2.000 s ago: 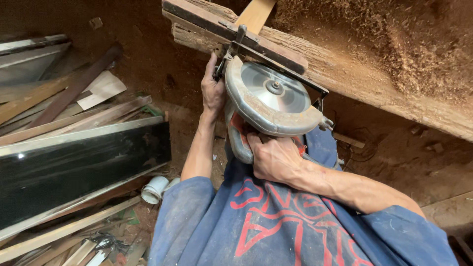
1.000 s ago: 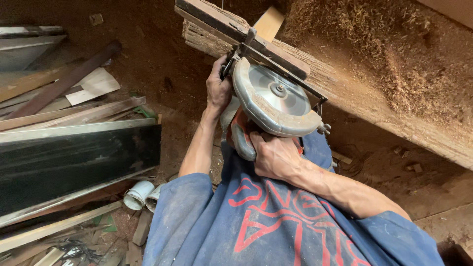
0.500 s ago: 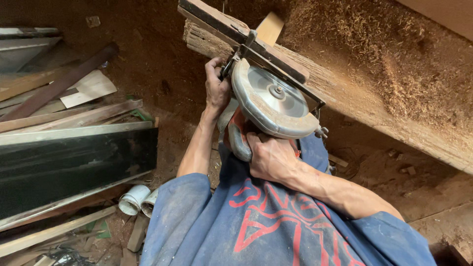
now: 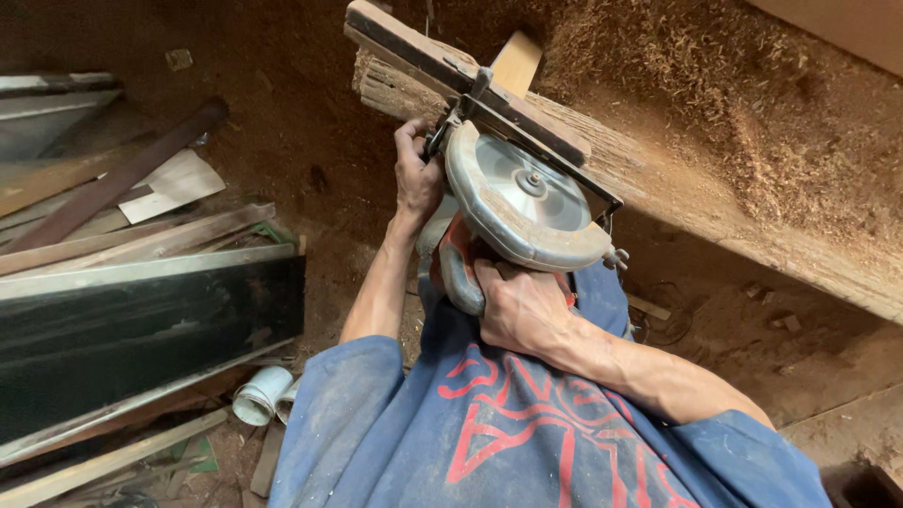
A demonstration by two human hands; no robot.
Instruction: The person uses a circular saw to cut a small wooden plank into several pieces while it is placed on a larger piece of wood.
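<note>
— Grey metal: where's the circular saw (image 4: 527,202)?
— Against the rough wooden beam (image 4: 658,179), its base plate along the plank edge.
— And the hands?
— Right hand (image 4: 522,310) closes round the rear handle just below the saw; left hand (image 4: 417,179) seems to clutch the front knob, partly hidden.
— Anything else?
— White cups (image 4: 263,395) on the floor, well left of the saw.

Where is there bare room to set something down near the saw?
Bare dirt floor lies open between the stacked boards and the beam. Another patch sits lower right, below the beam. It is crowded around the circular saw, both hands and the sawdust pile.
</note>
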